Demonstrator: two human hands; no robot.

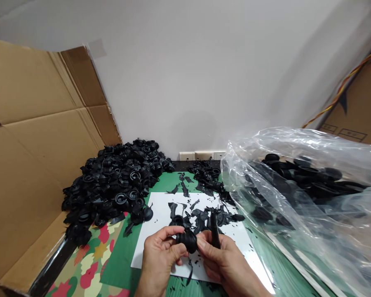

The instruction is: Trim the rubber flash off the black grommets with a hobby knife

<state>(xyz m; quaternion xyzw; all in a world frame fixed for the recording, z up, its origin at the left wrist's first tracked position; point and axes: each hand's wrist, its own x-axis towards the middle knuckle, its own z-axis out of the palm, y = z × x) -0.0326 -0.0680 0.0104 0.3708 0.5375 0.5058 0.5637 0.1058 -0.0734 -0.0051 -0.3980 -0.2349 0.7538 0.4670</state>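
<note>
My left hand (pixel 162 255) pinches a black ribbed rubber boot (pixel 187 240) between thumb and fingers, above a white board (pixel 159 206). A slim black tool handle (pixel 214 229) sticks up between the fingers of my right hand (pixel 218 255); its working end is hidden. That hand's thumb and forefinger also touch the right side of the boot. A thin black strip (pixel 190 272) hangs or lies just below the boot. Torn black rubber scraps (pixel 200 218) are scattered on the board beyond my hands.
A large heap of black rubber parts (pixel 117 177) stands at the left against a cardboard box (pixel 43 107). At right, a clear plastic bag (pixel 297 140) holds more black parts. Another scrap pile (pixel 204 173) lies near the wall sockets (pixel 202 156). A green mat (pixel 120 260) lies underneath.
</note>
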